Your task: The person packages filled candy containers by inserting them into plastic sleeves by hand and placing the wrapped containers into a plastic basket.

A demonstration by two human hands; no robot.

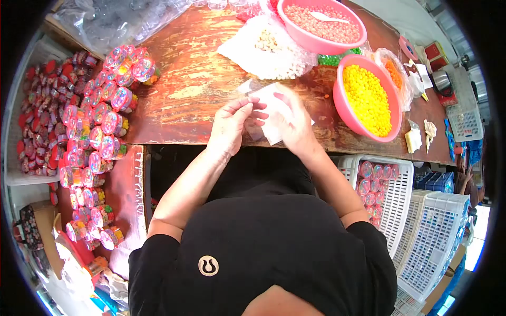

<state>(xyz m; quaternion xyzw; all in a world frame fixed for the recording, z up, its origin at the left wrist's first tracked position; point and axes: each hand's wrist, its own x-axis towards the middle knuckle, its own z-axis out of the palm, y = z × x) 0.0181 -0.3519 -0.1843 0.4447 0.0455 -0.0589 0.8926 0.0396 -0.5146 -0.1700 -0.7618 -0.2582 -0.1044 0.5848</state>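
Over the front edge of the table, my left hand [231, 124] has its fingers curled and its thumb tip against the forefinger. Whatever it may pinch is too small to make out. My right hand [299, 125] is beside it, fingers bent towards the left hand and partly smeared by motion and glare. Between and beneath both hands lies a crumpled white sheet [273, 108], paper or thin plastic. Whether the right fingers grip it I cannot tell. Farther back, an open clear bag [242, 46] spills white and tan pellet-like pieces.
A pink basin [340, 108] of yellow pieces stands right; another pink basin [358, 39], with pinkish pieces and a white spoon [328, 18], stands behind. Stacked colourful round jars [100, 113] line the left, beside a crate of red-lidded ones [50, 118]. White baskets [396, 210] stand at lower right.
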